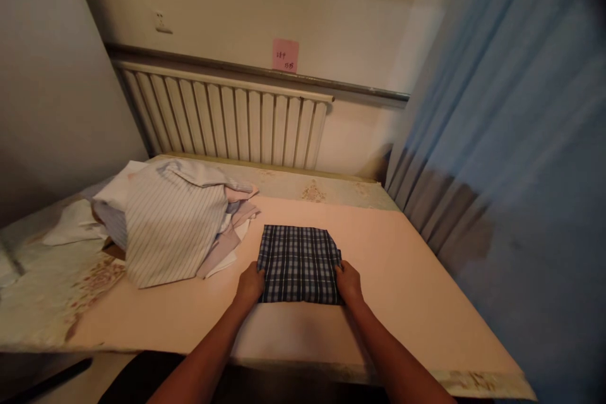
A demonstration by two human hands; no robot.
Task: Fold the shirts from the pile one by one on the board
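A dark blue plaid cloth [300,264], folded into a rough rectangle, is between my two hands over the pink table surface. My left hand [250,282] is closed on its left edge, and my right hand [349,282] grips the right edge. The cloth's upper right corner is cut at a slant, with a small bit of fabric jutting out there. Whether it is a garment or a plain piece of fabric I cannot tell. Its underside is hidden.
A heap of striped and pale clothes [175,221] lies on the left of the table. Behind the pink sheet [388,246] runs a flowered tablecloth [315,191]. A radiator [237,117] stands at the wall. The blue curtain [511,158] hangs along the right side.
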